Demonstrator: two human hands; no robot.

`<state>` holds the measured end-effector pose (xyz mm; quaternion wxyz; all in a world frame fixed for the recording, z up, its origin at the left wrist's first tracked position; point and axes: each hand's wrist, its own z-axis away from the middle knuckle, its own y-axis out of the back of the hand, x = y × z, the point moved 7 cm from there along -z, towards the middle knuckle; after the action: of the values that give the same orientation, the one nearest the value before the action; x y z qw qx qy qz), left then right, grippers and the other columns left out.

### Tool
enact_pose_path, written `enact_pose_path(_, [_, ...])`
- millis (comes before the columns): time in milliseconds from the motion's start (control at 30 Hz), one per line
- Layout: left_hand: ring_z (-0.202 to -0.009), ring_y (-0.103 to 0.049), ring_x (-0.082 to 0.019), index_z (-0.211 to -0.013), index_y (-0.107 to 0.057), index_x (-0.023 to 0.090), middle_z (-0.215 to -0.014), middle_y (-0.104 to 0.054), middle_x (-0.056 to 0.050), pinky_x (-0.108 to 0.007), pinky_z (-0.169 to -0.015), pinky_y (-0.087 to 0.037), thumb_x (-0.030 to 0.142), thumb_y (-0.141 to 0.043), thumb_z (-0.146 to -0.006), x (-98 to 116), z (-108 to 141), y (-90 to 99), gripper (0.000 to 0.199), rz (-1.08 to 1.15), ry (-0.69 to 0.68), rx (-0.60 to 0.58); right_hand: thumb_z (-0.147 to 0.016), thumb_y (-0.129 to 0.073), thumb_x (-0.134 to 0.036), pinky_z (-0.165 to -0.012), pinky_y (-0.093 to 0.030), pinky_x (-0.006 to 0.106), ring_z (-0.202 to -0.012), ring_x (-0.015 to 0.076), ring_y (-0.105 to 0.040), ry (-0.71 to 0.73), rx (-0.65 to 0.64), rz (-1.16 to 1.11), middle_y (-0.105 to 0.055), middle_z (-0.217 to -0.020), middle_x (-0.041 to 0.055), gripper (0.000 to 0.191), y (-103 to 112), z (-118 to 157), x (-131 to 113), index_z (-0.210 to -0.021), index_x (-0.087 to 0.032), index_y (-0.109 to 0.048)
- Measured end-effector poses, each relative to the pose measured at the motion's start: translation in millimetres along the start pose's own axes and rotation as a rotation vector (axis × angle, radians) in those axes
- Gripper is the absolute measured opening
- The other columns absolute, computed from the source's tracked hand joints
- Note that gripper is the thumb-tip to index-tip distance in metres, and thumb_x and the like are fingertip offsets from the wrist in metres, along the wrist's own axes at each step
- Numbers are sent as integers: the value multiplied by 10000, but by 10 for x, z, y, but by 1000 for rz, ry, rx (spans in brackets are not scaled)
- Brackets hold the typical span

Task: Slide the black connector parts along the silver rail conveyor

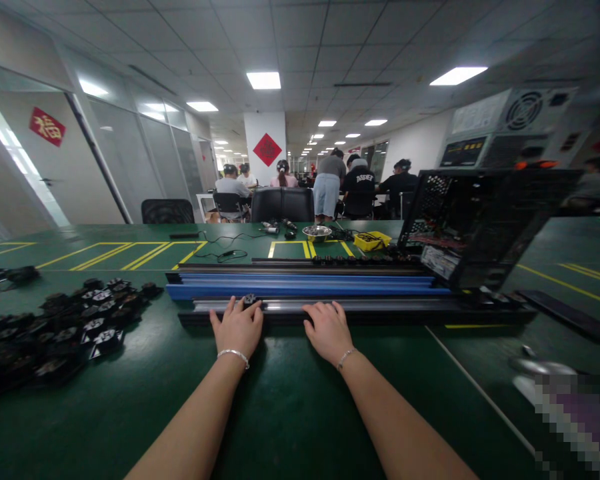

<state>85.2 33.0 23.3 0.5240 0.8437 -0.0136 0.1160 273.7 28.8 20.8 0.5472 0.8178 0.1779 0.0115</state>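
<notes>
Light panels (263, 81) glow in a tiled ceiling (300, 33). Glass partitions (123, 153) and a door (65, 175) bearing a red 福 sign (47, 127) line the left; a white pillar (264, 125) bears a red diamond (267, 149). Beyond the green table (285, 420) stand a mesh chair (167, 211) and a black padded chair (283, 204).

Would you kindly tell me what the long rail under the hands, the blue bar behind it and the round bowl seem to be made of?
The long rail: probably smooth metal, judging by the bright streak along its silvery top. The blue bar: perhaps painted or anodised metal, given its soft sheen, though plastic is possible. The round bowl: likely polished steel, given its silvery, reflective look.
</notes>
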Motion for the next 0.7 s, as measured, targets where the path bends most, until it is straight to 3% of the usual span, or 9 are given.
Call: enact_pose_path(700, [-1239,-359,-248,-1005,-626,402,-1237,-551,18,-632,-998,-113,377,-310,-822,-146,-56,8,366,34,66,15,-814,-430,-243,-999,-148,358,-988,165,-484,12,37,-56,-603,-1013,5,274,-8,0,22,-1052,-284,-561])
